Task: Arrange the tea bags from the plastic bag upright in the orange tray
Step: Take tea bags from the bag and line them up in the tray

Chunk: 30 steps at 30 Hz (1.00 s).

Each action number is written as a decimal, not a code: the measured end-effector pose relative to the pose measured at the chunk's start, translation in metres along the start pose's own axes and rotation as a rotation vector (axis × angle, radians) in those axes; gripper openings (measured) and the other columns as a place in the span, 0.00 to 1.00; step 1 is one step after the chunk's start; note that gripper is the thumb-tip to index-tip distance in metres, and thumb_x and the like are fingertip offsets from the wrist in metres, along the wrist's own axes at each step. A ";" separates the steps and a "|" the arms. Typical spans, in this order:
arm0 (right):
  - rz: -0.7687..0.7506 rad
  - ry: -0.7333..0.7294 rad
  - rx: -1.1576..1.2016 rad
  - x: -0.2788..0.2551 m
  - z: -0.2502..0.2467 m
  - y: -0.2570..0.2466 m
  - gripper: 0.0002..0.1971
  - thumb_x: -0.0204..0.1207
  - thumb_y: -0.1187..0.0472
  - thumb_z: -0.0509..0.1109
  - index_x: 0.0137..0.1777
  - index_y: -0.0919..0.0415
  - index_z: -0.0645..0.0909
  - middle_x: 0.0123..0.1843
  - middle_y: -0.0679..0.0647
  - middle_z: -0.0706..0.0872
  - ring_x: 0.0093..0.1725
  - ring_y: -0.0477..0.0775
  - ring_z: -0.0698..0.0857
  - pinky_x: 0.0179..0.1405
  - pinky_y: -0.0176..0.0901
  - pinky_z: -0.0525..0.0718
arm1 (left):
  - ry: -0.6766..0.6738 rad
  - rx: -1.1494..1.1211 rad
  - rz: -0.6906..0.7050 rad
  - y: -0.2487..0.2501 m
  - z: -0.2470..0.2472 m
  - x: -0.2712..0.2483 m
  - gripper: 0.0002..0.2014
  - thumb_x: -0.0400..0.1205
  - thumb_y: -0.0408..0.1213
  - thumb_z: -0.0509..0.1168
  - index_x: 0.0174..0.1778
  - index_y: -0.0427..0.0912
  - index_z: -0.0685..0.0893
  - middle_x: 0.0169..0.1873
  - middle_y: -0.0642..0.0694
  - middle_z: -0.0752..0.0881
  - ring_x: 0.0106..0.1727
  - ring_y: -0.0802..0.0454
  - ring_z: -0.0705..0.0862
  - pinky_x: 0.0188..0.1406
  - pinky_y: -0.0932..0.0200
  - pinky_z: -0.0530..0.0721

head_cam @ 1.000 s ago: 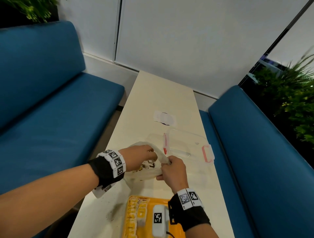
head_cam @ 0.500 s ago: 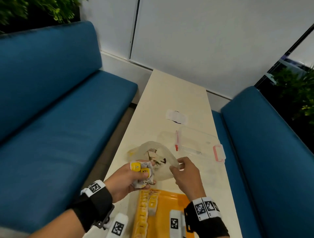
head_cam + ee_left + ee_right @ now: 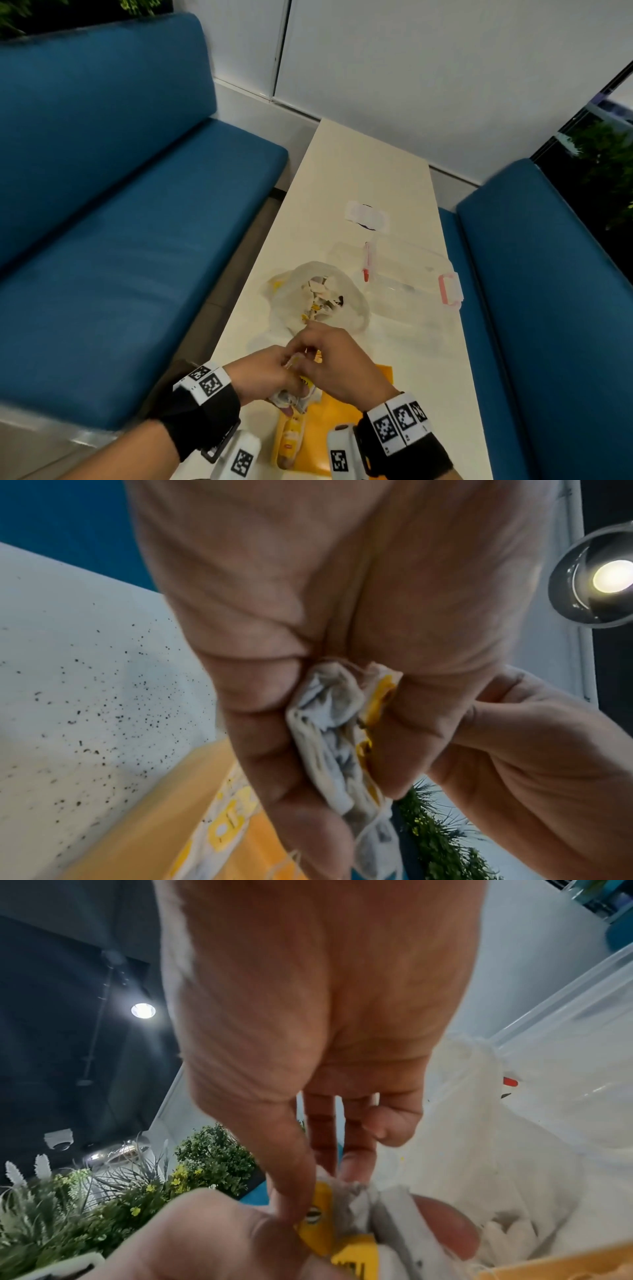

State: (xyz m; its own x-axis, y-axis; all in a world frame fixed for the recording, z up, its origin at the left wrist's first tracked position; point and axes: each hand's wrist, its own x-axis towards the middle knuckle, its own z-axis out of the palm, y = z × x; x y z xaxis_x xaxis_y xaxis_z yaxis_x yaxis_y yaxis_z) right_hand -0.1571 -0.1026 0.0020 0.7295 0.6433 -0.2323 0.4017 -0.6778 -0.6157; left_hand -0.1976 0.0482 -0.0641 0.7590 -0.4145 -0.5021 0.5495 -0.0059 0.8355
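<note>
My left hand (image 3: 270,373) grips a small bunch of white tea bags (image 3: 337,739) with yellow tags, held just above the far end of the orange tray (image 3: 342,414). My right hand (image 3: 329,359) meets it from the right; its thumb and fingers pinch a yellow tag (image 3: 320,1213) in the bunch. A row of tea bags (image 3: 291,435) stands along the tray's left side. The clear plastic bag (image 3: 318,298) lies open beyond my hands with more tea bags inside.
A clear lidded box (image 3: 411,284) with pink clips sits to the right of the bag, a red-tipped item (image 3: 365,260) at its left edge. A small white wrapper (image 3: 366,216) lies farther back. Dark tea specks (image 3: 103,723) dot the narrow white table (image 3: 370,164). Blue benches flank it.
My left hand pulled a bunch of tea bags out of the bag and drew it back over the tray. My right hand let go of the bag and came to the bunch.
</note>
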 end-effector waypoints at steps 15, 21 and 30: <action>0.215 0.271 0.429 -0.023 -0.019 0.020 0.04 0.77 0.68 0.74 0.44 0.64 0.80 0.39 0.58 0.89 0.34 0.54 0.91 0.28 0.39 0.81 | 0.052 -0.124 -0.044 -0.032 -0.003 -0.009 0.13 0.78 0.25 0.72 0.58 0.39 0.90 0.54 0.31 0.90 0.51 0.37 0.90 0.48 0.43 0.90; 0.393 0.291 0.612 -0.035 0.005 0.056 0.04 0.78 0.78 0.68 0.49 0.70 0.80 0.39 0.70 0.90 0.38 0.63 0.92 0.33 0.48 0.87 | 0.087 -0.173 -0.056 -0.040 -0.009 -0.011 0.14 0.81 0.24 0.70 0.61 0.37 0.88 0.55 0.34 0.91 0.52 0.39 0.92 0.46 0.48 0.90; 0.583 0.207 0.646 -0.047 0.050 0.095 0.04 0.80 0.74 0.68 0.47 0.66 0.80 0.31 0.59 0.89 0.33 0.61 0.91 0.25 0.43 0.85 | 0.120 -0.186 -0.026 -0.043 -0.003 -0.010 0.13 0.81 0.25 0.69 0.61 0.38 0.89 0.55 0.35 0.92 0.56 0.37 0.91 0.50 0.48 0.90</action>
State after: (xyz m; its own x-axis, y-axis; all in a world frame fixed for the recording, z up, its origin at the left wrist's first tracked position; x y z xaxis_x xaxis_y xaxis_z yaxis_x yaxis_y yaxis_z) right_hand -0.1809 -0.1798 -0.0830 0.8308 0.1392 -0.5389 -0.4091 -0.5038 -0.7608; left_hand -0.2277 0.0558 -0.0954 0.7735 -0.3051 -0.5555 0.6163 0.1577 0.7716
